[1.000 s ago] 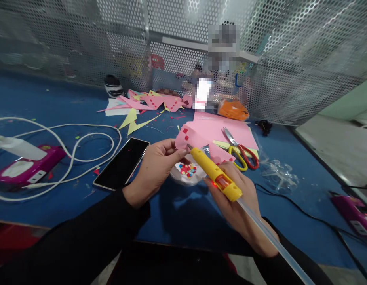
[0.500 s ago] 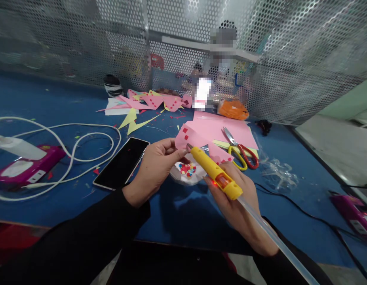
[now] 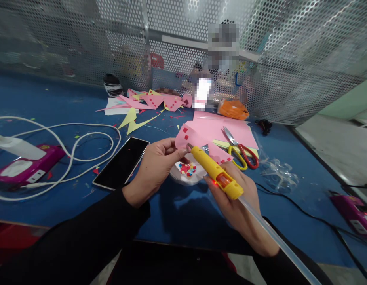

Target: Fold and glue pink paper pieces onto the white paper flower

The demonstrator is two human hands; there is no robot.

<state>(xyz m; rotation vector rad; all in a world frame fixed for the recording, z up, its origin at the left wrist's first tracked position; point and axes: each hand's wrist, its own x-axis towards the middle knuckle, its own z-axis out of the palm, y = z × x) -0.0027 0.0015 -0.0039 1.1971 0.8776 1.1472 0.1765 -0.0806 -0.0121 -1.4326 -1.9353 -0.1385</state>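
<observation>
A: Where do we have our pink paper piece [image 3: 195, 136]?

B: Raised between our hands, just above the far side of the clear bowl [image 3: 183, 181] of coloured bits [image 3: 187, 169]. The left hand [image 3: 155, 166] has its grip pinched closed on the paper's near edge; the grip of the right hand [image 3: 239, 194] is wrapped around the yellow glue gun [image 3: 213, 168].

A: And the nozzle?

B: At that near edge, beside our left thumb. We can't tell whether it touches the paper. We'd do well to keep that thumb clear of the hot tip, hold the paper taut, squeeze out only a small dot and line it up with the two red squares [image 3: 186, 134]. We should also let the long glue stick [image 3: 278, 243] trail freely behind.

A: What else have we around us?

B: A blue tabletop [image 3: 177, 221] strewn with scraps. Scissors [image 3: 245, 156] lie to our right by pink sheets [image 3: 221, 122], a dark phone [image 3: 120, 164] to our left near a looped white cable [image 3: 94, 124]. A perforated metal screen [image 3: 177, 23] stands along the back, with a blurred figure showing in it.
</observation>
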